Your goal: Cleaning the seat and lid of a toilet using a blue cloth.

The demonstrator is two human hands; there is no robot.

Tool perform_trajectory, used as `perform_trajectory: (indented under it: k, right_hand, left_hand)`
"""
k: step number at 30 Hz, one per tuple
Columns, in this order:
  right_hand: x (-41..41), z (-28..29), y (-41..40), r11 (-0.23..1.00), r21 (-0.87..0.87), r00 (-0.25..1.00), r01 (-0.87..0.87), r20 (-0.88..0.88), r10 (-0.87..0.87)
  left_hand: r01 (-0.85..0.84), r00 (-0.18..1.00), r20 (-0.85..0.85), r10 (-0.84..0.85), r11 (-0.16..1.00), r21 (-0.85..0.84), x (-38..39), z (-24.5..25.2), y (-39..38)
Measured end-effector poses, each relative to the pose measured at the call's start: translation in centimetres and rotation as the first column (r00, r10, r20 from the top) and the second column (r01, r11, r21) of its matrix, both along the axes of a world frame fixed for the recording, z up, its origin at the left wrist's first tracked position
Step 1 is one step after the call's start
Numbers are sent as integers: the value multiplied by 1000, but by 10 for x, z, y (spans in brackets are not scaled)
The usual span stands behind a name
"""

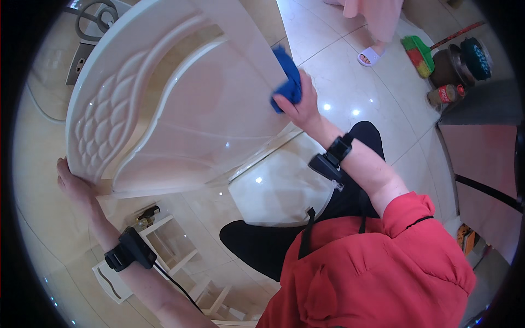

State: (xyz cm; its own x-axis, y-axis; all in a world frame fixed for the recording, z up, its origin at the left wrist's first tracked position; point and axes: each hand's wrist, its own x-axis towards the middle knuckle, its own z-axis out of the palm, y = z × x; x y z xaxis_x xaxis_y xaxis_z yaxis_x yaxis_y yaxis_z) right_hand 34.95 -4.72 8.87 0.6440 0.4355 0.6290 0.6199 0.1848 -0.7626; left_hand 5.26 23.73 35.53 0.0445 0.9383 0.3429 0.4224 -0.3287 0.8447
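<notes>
A large glossy white furniture panel (229, 110) with carved scalloped relief and a curved cut-out slants up in front of me. My right hand (305, 100) grips a bunched blue cloth (290, 88) against the panel's right edge, thumb on the near face. At the lower left corner, my left hand (76, 184) holds the panel's rim; part of its grip is hidden behind the edge. Below the panel, a flat white board or seat (279, 188) lies between my legs. Both wrists wear black strapped devices.
White drawer-like frames (170, 242) and a dark bottle (149, 212) lie at lower left. A wall socket (79, 64) and grey cable (98, 20) are upper left. A person in pink with a lilac slipper (370, 56) stands ahead, near a green broom (419, 55) and jar (445, 95).
</notes>
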Motion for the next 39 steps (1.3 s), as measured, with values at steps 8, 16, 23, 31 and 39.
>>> perform_trajectory:
  k: [8,16,23,31,39]
  right_hand:
    - [-21,-79,-39,974,-224,997,20,-62,-34]
    - [3,32,23,979,157,985,133,92,-148]
    - [-31,-106,-34,958,-216,934,-189,-341,107]
    - [-83,-140,-85,493,-864,994,108,86,-67]
    - [-154,-123,-26,472,-840,777,-266,103,621]
  left_hand:
    - [-16,1000,11,16,999,49,0,-3,0]
    - [-72,992,-101,72,997,5,-3,16,-9]
    - [88,871,-483,93,937,339,-57,26,24]
    - [-53,890,-421,177,956,290,13,10,-24]
    - [97,828,-537,160,903,419,31,21,-53]
